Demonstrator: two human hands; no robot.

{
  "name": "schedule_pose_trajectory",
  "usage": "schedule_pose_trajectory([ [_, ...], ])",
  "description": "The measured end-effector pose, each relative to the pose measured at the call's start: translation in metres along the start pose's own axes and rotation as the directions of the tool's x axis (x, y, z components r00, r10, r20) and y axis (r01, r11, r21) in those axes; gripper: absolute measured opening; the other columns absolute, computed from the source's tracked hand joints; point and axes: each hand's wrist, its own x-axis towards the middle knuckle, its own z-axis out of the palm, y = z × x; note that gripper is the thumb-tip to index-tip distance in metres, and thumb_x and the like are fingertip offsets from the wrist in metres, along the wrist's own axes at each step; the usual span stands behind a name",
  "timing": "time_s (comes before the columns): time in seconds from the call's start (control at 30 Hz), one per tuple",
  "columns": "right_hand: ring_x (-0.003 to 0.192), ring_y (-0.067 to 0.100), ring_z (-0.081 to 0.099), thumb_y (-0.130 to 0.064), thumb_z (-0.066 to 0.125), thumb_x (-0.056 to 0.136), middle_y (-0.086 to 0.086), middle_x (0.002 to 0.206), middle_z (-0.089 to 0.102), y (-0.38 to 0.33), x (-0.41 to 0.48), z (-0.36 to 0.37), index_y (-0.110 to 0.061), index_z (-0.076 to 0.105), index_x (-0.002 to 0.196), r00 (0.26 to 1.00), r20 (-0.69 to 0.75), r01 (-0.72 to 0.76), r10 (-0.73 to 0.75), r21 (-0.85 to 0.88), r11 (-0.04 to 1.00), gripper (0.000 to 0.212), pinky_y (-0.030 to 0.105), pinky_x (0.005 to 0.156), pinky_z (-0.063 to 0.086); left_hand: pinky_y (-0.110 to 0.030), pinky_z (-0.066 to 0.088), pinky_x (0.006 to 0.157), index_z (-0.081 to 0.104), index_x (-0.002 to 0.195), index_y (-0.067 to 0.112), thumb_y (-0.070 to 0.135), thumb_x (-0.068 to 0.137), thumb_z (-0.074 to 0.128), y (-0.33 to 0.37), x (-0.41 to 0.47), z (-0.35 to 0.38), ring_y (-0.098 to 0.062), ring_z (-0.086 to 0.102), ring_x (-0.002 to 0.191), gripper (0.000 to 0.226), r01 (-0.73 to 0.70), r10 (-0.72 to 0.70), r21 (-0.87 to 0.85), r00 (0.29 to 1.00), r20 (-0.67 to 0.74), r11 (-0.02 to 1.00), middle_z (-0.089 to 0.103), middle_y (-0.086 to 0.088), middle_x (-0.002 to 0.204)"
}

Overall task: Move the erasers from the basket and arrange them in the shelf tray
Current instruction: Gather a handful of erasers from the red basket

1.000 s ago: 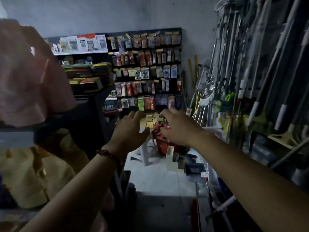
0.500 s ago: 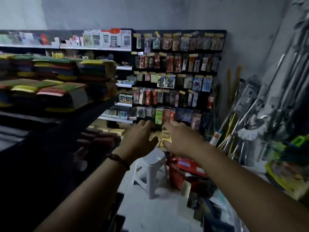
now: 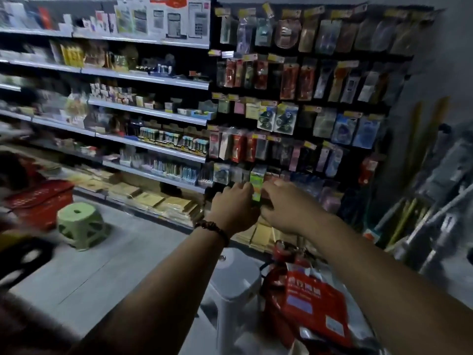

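Note:
My left hand (image 3: 234, 210) and my right hand (image 3: 284, 207) are raised side by side at chest height, fingertips nearly meeting. Both show their backs, with the fingers curled away from the camera. A small dark shape sits between the fingertips, and I cannot tell what it is or whether either hand holds it. A red basket (image 3: 277, 275) with a red bag (image 3: 312, 301) in it stands low on the right, below my right forearm. Another red basket (image 3: 38, 201) stands on the floor at far left. No eraser can be made out. The shelves (image 3: 153, 111) carry small trays and boxes.
A white stool (image 3: 235, 278) stands right under my arms, and a green stool (image 3: 79, 224) is on the floor to the left. A pegboard of hanging packets (image 3: 307, 98) faces me. Mop and broom handles (image 3: 422, 201) lean at the right. Brown envelopes (image 3: 153, 201) fill the bottom shelf.
The view has swung left, away from the mops and onto the shelves and pegboard. My hands have stayed together in front of me. The white stool and red basket are now close below.

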Motion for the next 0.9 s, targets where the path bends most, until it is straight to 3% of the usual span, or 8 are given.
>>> schedule_pose_trajectory([
  [0.17, 0.115, 0.026, 0.05, -0.044, 0.056, 0.093, 0.003, 0.126, 0.052, 0.023, 0.183, 0.041, -0.029, 0.047, 0.127, 0.986, 0.027, 0.164, -0.164, 0.003, 0.986, 0.038, 0.037, 0.084, 0.045, -0.037, 0.052, 0.085, 0.052, 0.129, 0.023, 0.046, 0.095, 0.06, -0.09, 0.118, 0.032, -0.024, 0.063, 0.107, 0.041, 0.162, -0.159, 0.053, 0.986, -0.057, 0.985, 0.061, -0.004, 0.124],
  [0.27, 0.114, 0.027, 0.052, -0.047, 0.057, 0.092, 0.004, 0.127, 0.054, 0.013, 0.285, 0.062, -0.029, 0.046, 0.131, 0.954, 0.103, 0.279, -0.281, 0.033, 0.96, 0.044, 0.04, 0.089, 0.049, -0.032, 0.047, 0.073, 0.055, 0.127, 0.025, 0.05, 0.097, 0.058, -0.154, 0.159, 0.026, -0.022, 0.063, 0.1, 0.039, 0.303, -0.3, 0.091, 0.953, -0.046, 0.948, 0.062, -0.001, 0.118],
  [0.37, 0.117, 0.029, 0.054, -0.047, 0.059, 0.093, 0.006, 0.133, 0.052, -0.021, 0.37, 0.079, -0.027, 0.045, 0.135, 0.918, 0.141, 0.37, -0.371, 0.034, 0.929, 0.049, 0.046, 0.094, 0.051, -0.03, 0.047, 0.071, 0.055, 0.129, 0.026, 0.049, 0.097, 0.06, -0.222, 0.185, 0.008, -0.02, 0.063, 0.099, 0.04, 0.41, -0.403, 0.131, 0.912, -0.074, 0.903, 0.063, 0.0, 0.119],
  [0.47, 0.122, 0.031, 0.052, -0.047, 0.057, 0.095, 0.007, 0.14, 0.048, -0.068, 0.441, 0.104, -0.026, 0.044, 0.138, 0.868, 0.161, 0.466, -0.47, 0.064, 0.882, 0.05, 0.047, 0.096, 0.051, -0.035, 0.054, 0.08, 0.054, 0.132, 0.029, 0.048, 0.095, 0.061, -0.293, 0.2, -0.006, -0.021, 0.063, 0.107, 0.042, 0.497, -0.487, 0.134, 0.867, -0.101, 0.857, 0.062, 0.0, 0.126],
  [0.67, 0.127, 0.03, 0.051, -0.048, 0.056, 0.092, 0.005, 0.143, 0.049, -0.185, 0.554, 0.177, -0.026, 0.045, 0.14, 0.762, 0.194, 0.611, -0.618, 0.1, 0.785, 0.054, 0.046, 0.101, 0.049, -0.044, 0.052, 0.097, 0.055, 0.131, 0.025, 0.047, 0.097, 0.058, -0.451, 0.207, -0.015, -0.025, 0.061, 0.115, 0.042, 0.662, -0.655, 0.153, 0.749, -0.102, 0.733, 0.062, -0.002, 0.13],
  [0.9, 0.124, 0.031, 0.054, -0.043, 0.058, 0.093, 0.006, 0.145, 0.047, -0.37, 0.72, 0.218, -0.025, 0.042, 0.143, 0.699, 0.175, 0.663, -0.694, 0.206, 0.72, 0.056, 0.046, 0.098, 0.051, -0.039, 0.048, 0.09, 0.055, 0.129, 0.027, 0.046, 0.096, 0.059, -0.679, 0.228, -0.07, -0.024, 0.06, 0.11, 0.039, 0.737, -0.732, 0.213, 0.671, -0.117, 0.642, 0.061, -0.002, 0.125],
])
